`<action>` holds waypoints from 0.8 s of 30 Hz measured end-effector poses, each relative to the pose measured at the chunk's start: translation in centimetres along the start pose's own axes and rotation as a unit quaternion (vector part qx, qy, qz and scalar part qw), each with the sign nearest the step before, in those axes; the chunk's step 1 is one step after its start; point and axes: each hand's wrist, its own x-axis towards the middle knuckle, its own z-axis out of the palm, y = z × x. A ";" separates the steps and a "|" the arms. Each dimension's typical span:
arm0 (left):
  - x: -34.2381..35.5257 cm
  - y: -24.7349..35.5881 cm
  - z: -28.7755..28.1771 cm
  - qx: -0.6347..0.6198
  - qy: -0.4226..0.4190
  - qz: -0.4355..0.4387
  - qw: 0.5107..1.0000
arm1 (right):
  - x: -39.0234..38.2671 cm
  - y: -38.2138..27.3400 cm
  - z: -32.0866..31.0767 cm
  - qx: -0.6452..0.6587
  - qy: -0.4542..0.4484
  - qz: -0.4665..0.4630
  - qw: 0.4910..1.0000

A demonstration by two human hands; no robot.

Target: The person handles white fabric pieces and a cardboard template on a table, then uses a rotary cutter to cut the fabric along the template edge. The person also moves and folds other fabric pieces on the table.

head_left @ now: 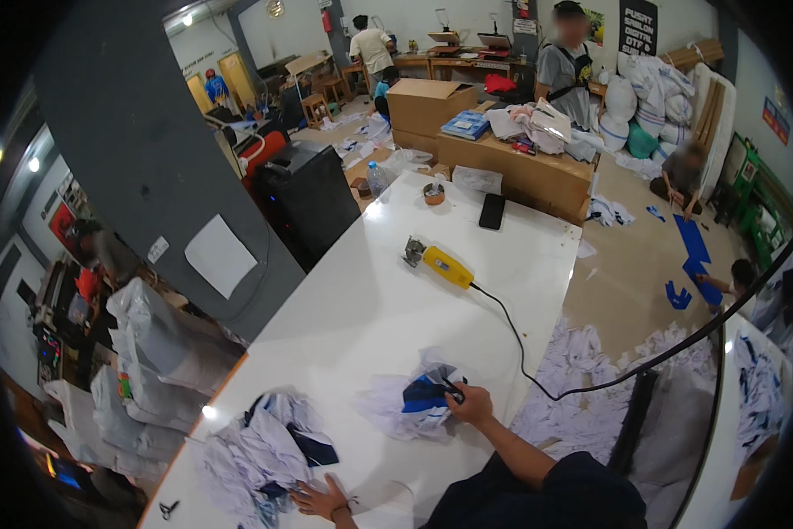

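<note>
My right hand (473, 406) closes on the edge of a bunch of white and blue fabric scraps (426, 394), which is smeared by motion over the white table (361, 335). A dark bit shows at its fingertips, too small to make out. My left hand (321, 500) lies with spread fingers on the table, its fingertips against a larger heap of white and navy fabric scraps (269, 450). Beyond the hands rests a yellow electric cloth cutter (449, 266) with a metal head and a black cord.
Small black snips (169, 510) lie at the table's left corner. A phone (492, 212) and a tape roll (433, 193) are at the far end, before cardboard boxes (520, 176). Scraps (582, 379) cover the floor at right. A grey pillar (149, 132) stands left; other people work around.
</note>
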 end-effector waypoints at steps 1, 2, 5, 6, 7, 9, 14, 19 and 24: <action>0.7 -0.4 1.0 -0.009 0.023 0.014 1.000 | -0.1 0.2 -0.1 0.001 -0.002 -0.007 1.000; 0.6 -0.9 1.9 -0.016 0.041 0.029 0.999 | -0.1 0.5 -0.3 -0.007 -0.020 0.002 1.000; 0.6 -0.5 1.4 -0.014 0.015 0.021 1.000 | -0.1 0.1 -0.7 -0.020 -0.002 -0.003 1.000; 0.7 -0.4 0.8 -0.010 0.011 0.015 1.000 | -0.1 0.0 -0.4 -0.019 0.000 -0.001 1.000; 0.2 -0.1 0.2 -0.006 0.007 0.009 1.000 | -0.1 0.1 -0.2 -0.011 -0.007 0.005 1.000; 0.3 0.0 0.1 -0.003 0.012 0.010 1.000 | 0.0 -0.1 -1.0 -0.005 -0.025 0.013 1.000; 0.5 -0.5 1.5 -0.017 0.024 0.022 0.999 | 0.2 0.1 -0.2 -0.026 -0.028 0.014 0.999; 0.7 0.0 0.4 0.002 0.004 0.000 1.000 | 0.0 0.1 0.5 0.003 0.002 0.005 1.000; 1.2 -0.6 2.2 -0.014 0.018 0.015 1.000 | 0.0 0.7 -0.3 -0.015 -0.008 0.001 1.000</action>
